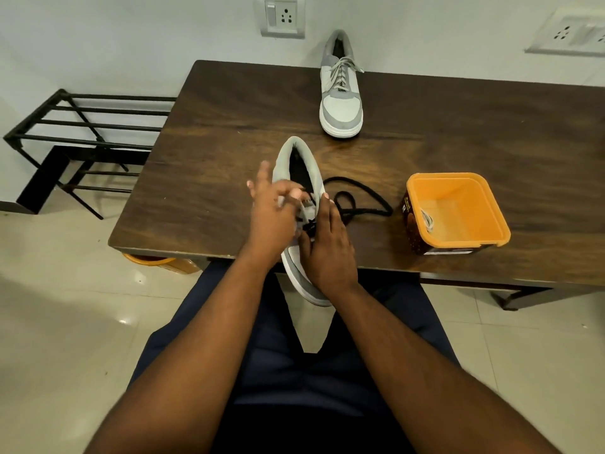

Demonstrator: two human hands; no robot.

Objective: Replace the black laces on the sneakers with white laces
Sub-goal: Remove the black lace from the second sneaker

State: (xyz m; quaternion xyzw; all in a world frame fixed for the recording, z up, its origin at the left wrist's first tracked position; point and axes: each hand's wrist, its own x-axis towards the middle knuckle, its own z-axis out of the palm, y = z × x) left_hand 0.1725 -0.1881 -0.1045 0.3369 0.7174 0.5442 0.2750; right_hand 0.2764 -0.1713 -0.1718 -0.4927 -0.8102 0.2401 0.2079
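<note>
A grey and white sneaker point(296, 165) lies across the table's front edge, heel away from me and toe over my lap. My left hand point(271, 214) is over its left side, blurred, fingers curled around something pale at the eyelets. My right hand point(329, 244) rests on the shoe's right side and pinches the black lace at the eyelets. The loose part of the black lace point(360, 199) loops on the table to the right of the shoe. A second sneaker point(340, 93) with white laces stands at the table's far edge.
An orange tub point(458, 211) at the front right of the wooden table point(212, 152) holds a coiled white lace point(427, 221). A black metal rack point(82, 132) stands on the floor to the left. A wall with sockets is behind the table.
</note>
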